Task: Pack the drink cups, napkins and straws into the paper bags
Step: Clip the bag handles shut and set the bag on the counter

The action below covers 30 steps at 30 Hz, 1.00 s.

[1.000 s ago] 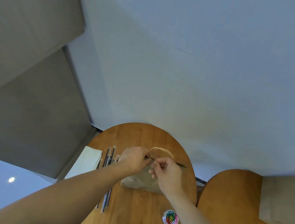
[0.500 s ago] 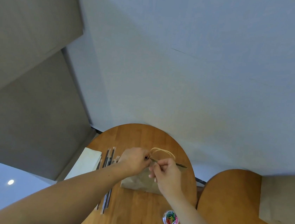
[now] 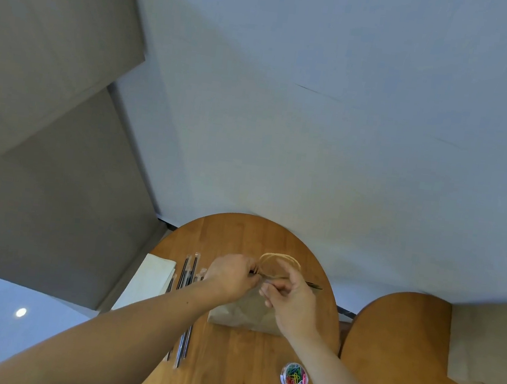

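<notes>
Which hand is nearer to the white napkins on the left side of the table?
Left. The left hand grips the top of the paper bag, right of the napkins, with the straws between. The right hand is farther right, over the bag.

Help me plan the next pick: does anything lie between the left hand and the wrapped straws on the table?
Nothing visible does. The straws lie on the table left of the left hand, partly under its forearm; that hand pinches the paper bag.
</notes>
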Available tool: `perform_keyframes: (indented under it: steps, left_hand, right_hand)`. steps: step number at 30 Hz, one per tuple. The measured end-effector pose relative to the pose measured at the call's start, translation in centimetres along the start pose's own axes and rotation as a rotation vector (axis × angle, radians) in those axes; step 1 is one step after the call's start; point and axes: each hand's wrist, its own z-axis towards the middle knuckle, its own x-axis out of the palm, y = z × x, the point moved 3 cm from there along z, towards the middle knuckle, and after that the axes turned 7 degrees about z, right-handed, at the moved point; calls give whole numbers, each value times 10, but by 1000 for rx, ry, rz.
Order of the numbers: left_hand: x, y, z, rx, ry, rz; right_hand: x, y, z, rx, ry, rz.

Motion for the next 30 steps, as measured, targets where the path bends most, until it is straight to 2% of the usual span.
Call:
perform_keyframes:
  steps: [8,13,19,30]
  left_hand:
    - [0,2,0,-4,-37,-46]
    - [-1,4,0,-12,-68,-70]
    - [-4,4,1,5,-51,-91]
    - [-7,5,5,33,-28,-93]
  right_hand:
    - [4,17,0,-308,-69,-310]
    - [0,17,4,-316,-64,-271]
    - [-7,15,19,-299,-24,-346]
    - [-4,24,37,-322,108,-605]
